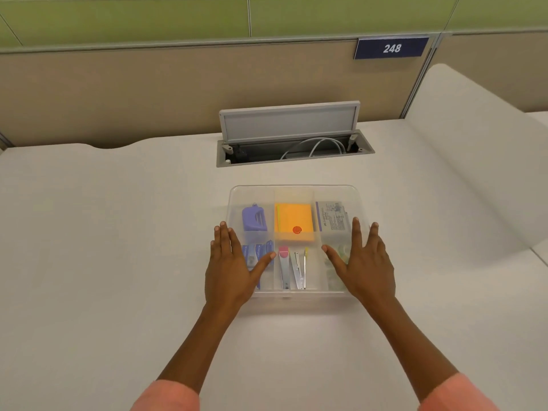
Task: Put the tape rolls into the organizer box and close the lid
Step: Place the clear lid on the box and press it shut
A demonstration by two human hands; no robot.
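A clear plastic organizer box (293,192) sits in the middle of the white desk with its translucent lid down on top. My left hand (229,265) lies flat on the lid's front left part, fingers spread. My right hand (363,262) lies flat on the front right part, fingers spread too. Under the lid, in the front right compartment, pale tape rolls (341,253) show faintly beside my right thumb. Other compartments hold an orange sticky-note pad (293,222), a purple tool (254,218), blue items and metal clips.
Behind the box, an open cable hatch (293,143) in the desk has its grey flap raised and white cables inside. A partition wall with a blue sign reading 248 (391,48) stands at the back. A raised desk section (474,149) lies to the right.
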